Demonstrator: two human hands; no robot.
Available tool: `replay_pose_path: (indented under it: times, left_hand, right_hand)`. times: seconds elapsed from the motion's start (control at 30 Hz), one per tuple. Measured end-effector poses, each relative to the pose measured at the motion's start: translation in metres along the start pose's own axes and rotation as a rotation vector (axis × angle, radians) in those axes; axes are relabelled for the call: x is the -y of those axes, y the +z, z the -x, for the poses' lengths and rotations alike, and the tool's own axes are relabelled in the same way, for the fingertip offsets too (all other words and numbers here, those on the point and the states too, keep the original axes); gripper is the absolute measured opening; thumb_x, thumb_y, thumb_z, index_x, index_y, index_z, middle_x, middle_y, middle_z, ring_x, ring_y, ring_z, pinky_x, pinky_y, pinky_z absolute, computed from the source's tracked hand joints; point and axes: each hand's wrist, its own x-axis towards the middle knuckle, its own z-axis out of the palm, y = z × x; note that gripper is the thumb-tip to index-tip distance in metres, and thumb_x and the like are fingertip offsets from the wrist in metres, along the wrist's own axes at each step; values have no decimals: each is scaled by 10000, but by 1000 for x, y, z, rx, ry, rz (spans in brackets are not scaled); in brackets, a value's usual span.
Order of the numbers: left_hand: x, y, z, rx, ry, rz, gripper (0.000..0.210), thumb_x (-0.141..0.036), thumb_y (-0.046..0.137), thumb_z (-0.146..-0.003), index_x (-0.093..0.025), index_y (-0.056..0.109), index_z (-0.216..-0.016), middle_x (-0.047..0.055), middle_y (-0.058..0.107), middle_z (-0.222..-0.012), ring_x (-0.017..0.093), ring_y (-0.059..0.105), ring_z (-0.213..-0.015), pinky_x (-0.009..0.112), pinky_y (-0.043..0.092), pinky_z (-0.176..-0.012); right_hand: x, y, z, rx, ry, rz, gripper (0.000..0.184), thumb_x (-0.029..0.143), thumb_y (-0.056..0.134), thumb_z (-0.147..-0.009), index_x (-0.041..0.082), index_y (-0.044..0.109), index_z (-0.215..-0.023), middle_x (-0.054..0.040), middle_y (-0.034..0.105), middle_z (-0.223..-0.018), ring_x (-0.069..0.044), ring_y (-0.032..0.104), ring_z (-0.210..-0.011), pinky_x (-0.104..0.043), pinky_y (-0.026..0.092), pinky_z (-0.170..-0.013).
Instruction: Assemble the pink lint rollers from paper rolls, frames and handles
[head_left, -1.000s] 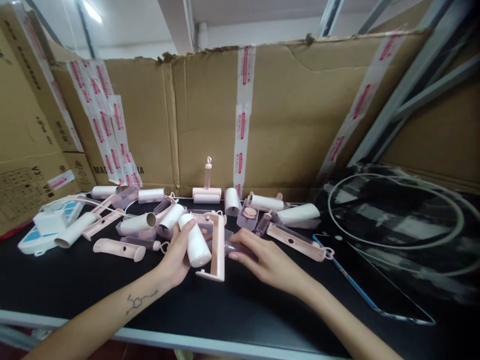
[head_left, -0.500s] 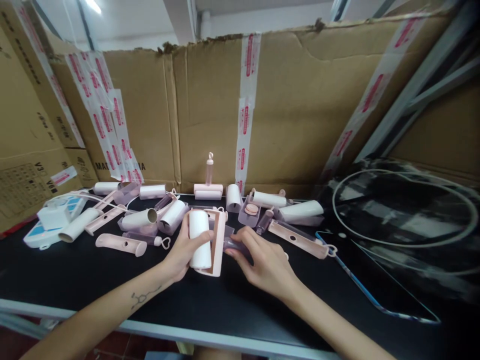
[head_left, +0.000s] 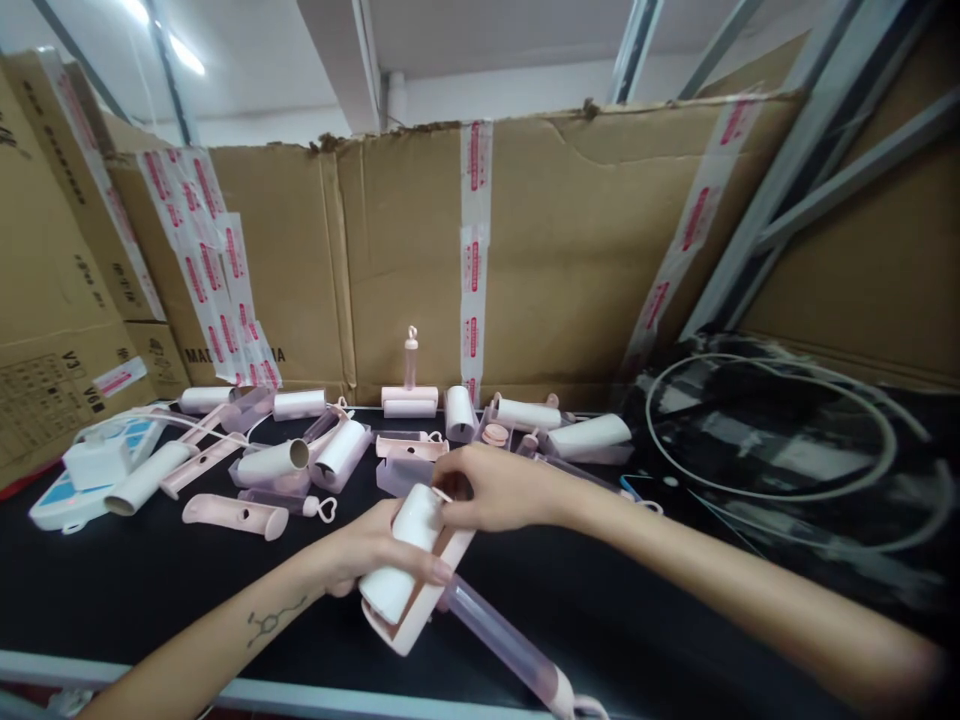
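A lint roller lies in my left hand (head_left: pixel 367 548), whose fingers are wrapped round it and whose thumb lies across the front. It has a white sticky-paper roll (head_left: pixel 401 555), a pale pink frame (head_left: pixel 409 628) and a translucent purple handle (head_left: pixel 502 635) pointing down to the right. Curled fingers of my right hand (head_left: pixel 487 490) grip the upper end of the roll and frame; the fingertips are partly hidden. Behind my hands lie a loose pink frame piece (head_left: pixel 234 516), white paper rolls (head_left: pixel 150 476) and a clear purple cover (head_left: pixel 401 476).
A complete lint roller (head_left: pixel 409 398) stands upright against the cardboard wall (head_left: pixel 375 270). A white power strip (head_left: pixel 67 500) with cables sits at left. On the right are a plastic-wrapped bundle with a white hoop (head_left: pixel 652 430) and, partly behind my right forearm, a flat dark device (head_left: pixel 724 515).
My right hand has left the purple handle and moved up to the roll's upper end. The lint roller has tilted, its handle now pointing down to the right. The camera view has shifted.
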Motion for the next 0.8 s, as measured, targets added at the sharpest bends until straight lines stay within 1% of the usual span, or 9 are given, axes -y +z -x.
replay_pose_path:
  times: [0.07, 0.17, 0.23, 0.3, 0.43, 0.53, 0.6, 0.7, 0.8]
  left_hand:
    - [2, -1, -1, -11, -16, 3, 456, -177, 764, -578, -152, 556, -983, 53, 650, -813, 214, 650, -736, 291, 526, -597]
    - [7, -2, -4, 56, -72, 59, 441, -200, 746, -605, -141, 542, -991, 77, 652, -796, 214, 655, -662, 322, 530, -577]
    - [9, -1, -4, 104, -106, 107, 472, -199, 745, -605, -147, 517, -1016, 72, 645, -772, 217, 656, -626, 340, 532, -561]
    - [10, 0, -3, 122, -133, 147, 530, -190, 753, -593, -164, 487, -1051, 66, 638, -783, 225, 662, -637, 351, 536, -566]
    - [11, 4, 0, 89, -161, 161, 574, -177, 761, -582, -187, 461, -1072, 55, 632, -796, 237, 671, -653, 362, 539, -582]
    - [12, 6, -1, 87, -174, 152, 579, -182, 760, -578, -185, 459, -1072, 57, 634, -795, 245, 674, -662, 361, 536, -587]
    - [13, 6, -1, 83, -185, 153, 572, -184, 759, -575, -178, 461, -1062, 55, 633, -789, 248, 676, -667, 361, 534, -594]
    - [14, 7, -1, 84, -210, 145, 539, -188, 754, -578, -169, 463, -1032, 64, 646, -780, 252, 676, -668, 373, 531, -609]
    - [14, 7, 0, 115, -244, 126, 508, -206, 739, -603, -162, 455, -1021, 105, 674, -779, 247, 671, -657, 394, 527, -626]
  right_hand:
    - [-5, -4, -8, 100, -38, 6, 164, 272, 543, -718, 122, 588, -672, 29, 500, -542, -93, 448, -485, -201, 305, -439]
    - [-15, -2, -14, 191, -96, -45, 141, 219, 511, -725, 125, 545, -625, 46, 432, -518, -78, 406, -476, -191, 290, -433]
    - [-21, 1, -16, 205, -102, -88, 118, 186, 496, -717, 123, 531, -623, 42, 430, -536, -79, 408, -495, -187, 292, -439]
    - [-25, 5, -16, 205, -91, -123, 97, 166, 492, -702, 122, 527, -623, 40, 428, -544, -82, 409, -508, -185, 291, -440]
    - [-28, 13, -13, 184, -72, -177, 76, 155, 498, -687, 113, 552, -654, 38, 435, -553, -85, 407, -523, -181, 293, -445]
    - [-32, 18, -12, 175, -74, -219, 91, 157, 497, -692, 104, 571, -687, 35, 452, -573, -85, 411, -531, -180, 295, -454]
    - [-34, 21, -13, 173, -85, -244, 89, 154, 494, -694, 104, 564, -670, 38, 449, -569, -82, 409, -526, -180, 298, -458]
    - [-38, 24, -16, 212, -94, -311, 89, 138, 501, -681, 111, 531, -602, 46, 433, -541, -76, 407, -509, -181, 301, -457]
    - [-40, 26, -20, 273, -90, -403, 110, 127, 516, -662, 117, 508, -553, 53, 430, -503, -74, 412, -487, -181, 307, -449]
